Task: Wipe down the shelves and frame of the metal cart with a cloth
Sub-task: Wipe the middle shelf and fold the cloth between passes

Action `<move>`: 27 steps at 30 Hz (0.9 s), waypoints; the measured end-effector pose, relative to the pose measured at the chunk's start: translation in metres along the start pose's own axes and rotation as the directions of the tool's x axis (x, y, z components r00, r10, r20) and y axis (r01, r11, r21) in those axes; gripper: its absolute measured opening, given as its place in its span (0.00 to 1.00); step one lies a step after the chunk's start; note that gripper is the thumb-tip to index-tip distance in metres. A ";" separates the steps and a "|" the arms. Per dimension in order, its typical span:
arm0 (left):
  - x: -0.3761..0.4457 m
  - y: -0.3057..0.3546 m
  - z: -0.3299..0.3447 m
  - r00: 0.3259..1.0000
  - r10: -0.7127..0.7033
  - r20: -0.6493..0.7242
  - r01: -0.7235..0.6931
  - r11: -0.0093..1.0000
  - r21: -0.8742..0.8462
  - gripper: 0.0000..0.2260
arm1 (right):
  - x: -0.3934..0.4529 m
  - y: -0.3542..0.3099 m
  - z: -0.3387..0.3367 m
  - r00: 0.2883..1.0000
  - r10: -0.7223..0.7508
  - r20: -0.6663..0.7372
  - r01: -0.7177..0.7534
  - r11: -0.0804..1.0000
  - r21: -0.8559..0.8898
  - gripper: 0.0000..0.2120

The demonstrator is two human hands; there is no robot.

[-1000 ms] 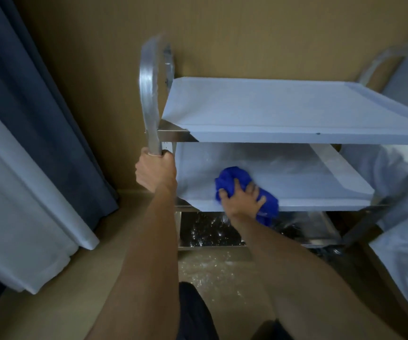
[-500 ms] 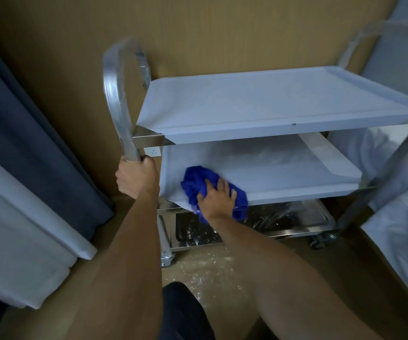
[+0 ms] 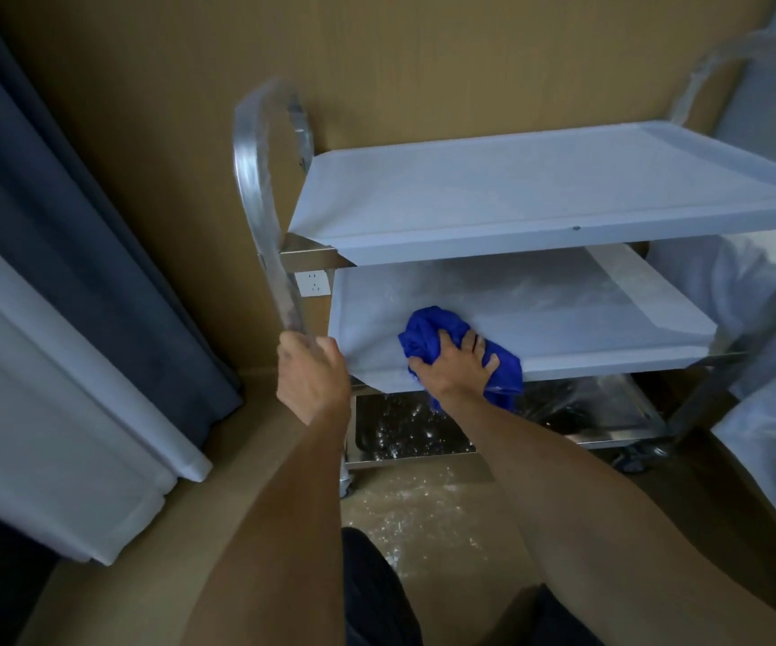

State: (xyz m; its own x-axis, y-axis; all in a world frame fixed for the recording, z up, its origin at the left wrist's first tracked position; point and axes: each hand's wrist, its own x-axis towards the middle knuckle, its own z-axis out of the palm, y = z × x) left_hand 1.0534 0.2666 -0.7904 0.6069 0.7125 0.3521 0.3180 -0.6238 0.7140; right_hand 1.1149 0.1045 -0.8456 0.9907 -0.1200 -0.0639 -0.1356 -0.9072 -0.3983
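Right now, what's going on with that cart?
A person is wiping down a metal cart. The right hand presses a blue cloth onto the front left part of the middle shelf, fingers spread over it. The left hand grips the upright frame post at the cart's left end, apparently steadying it. The top shelf has nothing on it, and the bottom shelf looks shiny with pale speckles.
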 end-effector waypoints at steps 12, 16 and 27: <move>-0.034 0.011 0.074 0.771 0.021 0.636 -0.439 0.742 0.507 0.28 | 0.030 0.084 -0.046 0.987 -0.012 -0.161 0.017 1.000 0.027 0.20; -0.029 0.043 0.083 0.827 0.049 0.561 -0.369 0.799 0.474 0.22 | 0.041 0.132 -0.059 0.986 0.057 -0.154 -0.064 0.997 -0.044 0.27; -0.064 0.068 0.129 0.874 0.123 0.470 -0.315 0.880 0.355 0.13 | 0.054 0.087 -0.068 0.985 -0.113 -0.129 0.119 0.992 0.037 0.26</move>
State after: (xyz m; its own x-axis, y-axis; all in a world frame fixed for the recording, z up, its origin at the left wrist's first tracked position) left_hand 1.1299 0.1371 -0.8423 0.9119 0.3951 0.1110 0.3475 -0.8873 0.3032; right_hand 1.1572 -0.0085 -0.8220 0.9926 -0.0679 0.1004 -0.0174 -0.8993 -0.4370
